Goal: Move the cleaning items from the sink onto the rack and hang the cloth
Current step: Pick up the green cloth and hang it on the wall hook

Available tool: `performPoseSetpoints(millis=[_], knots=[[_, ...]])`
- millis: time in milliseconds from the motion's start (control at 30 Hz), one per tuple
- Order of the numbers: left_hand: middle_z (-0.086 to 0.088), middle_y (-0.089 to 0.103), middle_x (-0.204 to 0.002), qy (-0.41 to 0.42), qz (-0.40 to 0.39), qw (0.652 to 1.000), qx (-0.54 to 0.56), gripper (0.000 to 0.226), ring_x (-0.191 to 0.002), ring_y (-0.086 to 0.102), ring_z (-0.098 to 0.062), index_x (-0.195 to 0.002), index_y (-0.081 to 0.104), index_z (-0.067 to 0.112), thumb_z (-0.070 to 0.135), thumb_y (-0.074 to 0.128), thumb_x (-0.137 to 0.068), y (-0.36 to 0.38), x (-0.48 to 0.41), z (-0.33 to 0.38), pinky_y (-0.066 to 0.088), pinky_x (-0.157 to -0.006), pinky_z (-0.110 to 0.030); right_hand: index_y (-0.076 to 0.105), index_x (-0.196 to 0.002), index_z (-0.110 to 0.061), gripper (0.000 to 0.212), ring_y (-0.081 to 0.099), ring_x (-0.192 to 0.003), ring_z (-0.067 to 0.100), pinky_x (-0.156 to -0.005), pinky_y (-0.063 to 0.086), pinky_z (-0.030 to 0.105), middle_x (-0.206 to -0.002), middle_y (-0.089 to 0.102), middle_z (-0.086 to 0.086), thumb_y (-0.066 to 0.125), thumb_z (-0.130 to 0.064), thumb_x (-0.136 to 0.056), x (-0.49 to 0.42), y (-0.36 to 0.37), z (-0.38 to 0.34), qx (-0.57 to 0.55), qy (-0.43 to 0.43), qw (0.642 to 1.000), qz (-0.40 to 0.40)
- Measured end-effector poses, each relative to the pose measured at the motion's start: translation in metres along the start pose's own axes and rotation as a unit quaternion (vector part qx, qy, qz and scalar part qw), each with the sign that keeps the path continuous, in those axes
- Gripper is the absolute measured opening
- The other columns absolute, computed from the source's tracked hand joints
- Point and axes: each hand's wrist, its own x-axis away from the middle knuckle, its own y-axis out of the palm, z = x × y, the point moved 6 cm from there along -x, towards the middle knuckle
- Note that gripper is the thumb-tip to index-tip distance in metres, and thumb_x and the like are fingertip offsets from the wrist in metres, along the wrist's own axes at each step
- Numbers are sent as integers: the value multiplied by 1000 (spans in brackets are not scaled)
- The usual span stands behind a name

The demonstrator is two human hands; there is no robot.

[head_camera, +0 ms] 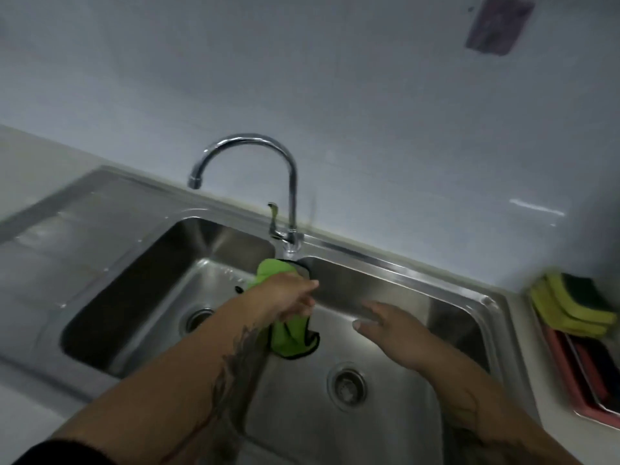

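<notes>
A: Two basins, one steel sink [419, 280]. Cloth?
B: Green cloth [291, 337], black-edged, draped over the divider below the faucet [255, 156]; left hand [285, 297] on it, fingers closed around the fabric.
A: Right hand [396, 327]?
B: Over the right basin, fingers spread, empty.
A: Rack [583, 374]?
B: On the counter at right, yellow-green sponges [567, 307] on it.

basins 2 [419, 297] | drains 2 [347, 385] | tap 1 [292, 196] | cloth 1 [292, 333] | hands 2 [288, 298] | sponges (blurred) several [567, 307]
</notes>
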Motion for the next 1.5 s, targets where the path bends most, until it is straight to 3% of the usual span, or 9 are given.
performPoseSetpoints(millis=[333,500,600,733,967,1067,1233,1333,1500], knots=[[0,64,-73,-130,39,981,141,20,-54,56,-12,-92,59,16,36,55,-93,-103,-51,-97,33,-54,-22,55,-129,-23,39,53,-110,12,-74,37,13,-112,53,-10,61,-26,-90,-131,63,-112,16,-49,999,-10],[-9,71,-87,-188,72,950,237,37,-55,55,-16,-99,70,9,43,63,-85,-105,-91,-139,44,-60,-23,28,-148,-19,85,40,-135,24,-108,38,44,-150,37,6,59,-59,-80,-174,86,-106,39,0,999,-28],[-14,71,-111,-190,63,921,335,55,-61,60,-18,-118,67,5,52,54,-91,-93,-116,-153,45,-54,-22,16,-152,-20,85,33,-138,24,-111,33,41,-155,27,8,63,-46,-86,-183,95,-108,70,-7,997,-38],[-19,74,-103,-199,60,855,475,66,-93,70,-31,-115,68,6,63,44,-90,-82,-151,-155,55,-76,-35,31,-147,-16,77,42,-128,25,-102,38,37,-143,38,10,66,-42,-84,-192,96,-102,95,-31,995,-3],[-19,74,-93,-108,35,745,657,55,-80,73,-31,-115,63,2,48,38,-98,-94,-176,-118,49,-76,-40,56,-110,-21,43,57,-92,18,-80,50,37,-100,55,-2,71,-44,-77,-187,93,-90,56,-17,998,-16],[-15,76,-78,-95,64,772,625,36,-65,75,-26,-108,65,4,34,48,-98,-110,-171,-108,52,-72,-38,60,-104,-19,35,60,-89,18,-74,48,32,-97,63,0,71,-39,-78,-180,92,-83,52,-23,998,-27],[-17,72,-113,-29,54,854,517,39,-94,72,-30,-127,60,8,23,62,-92,-121,-132,-76,60,-79,-42,63,-92,-21,23,55,-83,15,-62,37,26,-84,57,-6,73,-33,-76,-153,85,-74,34,-32,998,-33],[-13,74,-102,44,-12,894,446,29,-87,72,-26,-120,64,12,17,59,-92,-106,-91,-29,60,-80,-40,51,-68,-31,24,53,-71,10,-56,37,21,-70,52,-11,75,-30,-75,-124,79,-63,-15,-20,997,-79],[-13,74,-96,125,-110,929,329,31,-83,72,-25,-109,68,10,16,65,-79,-60,-33,50,60,-77,-37,62,-104,-40,27,61,-77,-2,-65,44,13,-101,66,-14,52,-58,-86,-68,5,-69,-204,7,979,14]])
